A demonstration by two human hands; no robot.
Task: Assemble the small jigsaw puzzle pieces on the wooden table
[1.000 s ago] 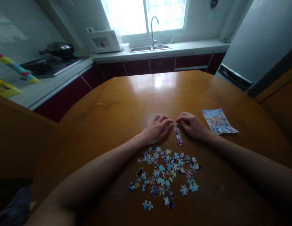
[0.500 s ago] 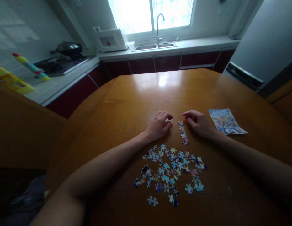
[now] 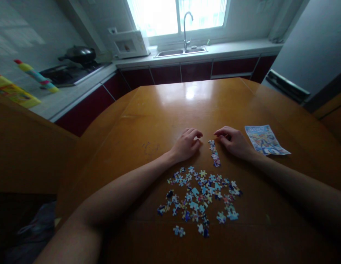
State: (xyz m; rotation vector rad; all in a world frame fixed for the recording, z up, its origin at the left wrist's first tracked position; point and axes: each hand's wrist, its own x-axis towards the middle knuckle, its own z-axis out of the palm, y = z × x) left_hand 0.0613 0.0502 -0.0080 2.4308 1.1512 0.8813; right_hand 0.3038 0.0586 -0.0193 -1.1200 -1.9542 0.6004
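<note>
A narrow strip of joined jigsaw pieces [image 3: 214, 153] lies on the wooden table between my hands. To its left rests my left hand [image 3: 187, 144], fingers loosely curved and apart from the thumb, with nothing in it. On the other side my right hand [image 3: 233, 141] lies close to the strip's far end, fingers bent and thumb apart, also holding nothing that I can see. Nearer to me spreads a loose heap of jigsaw pieces [image 3: 195, 206], mostly light blue, white and dark blue. Right of my right hand lies a creased picture sheet [image 3: 266, 140] with a colourful print.
The large brown table [image 3: 159, 110] reaches toward a counter with a sink [image 3: 184, 52] and a white microwave [image 3: 130, 44]. At left are a wok [image 3: 81, 55] on the stove and yellow bottles [image 3: 15, 91]. A fridge [image 3: 315, 47] stands at right.
The view has shifted very slightly. Both hands, the strip and the loose pieces keep their places on the table.
</note>
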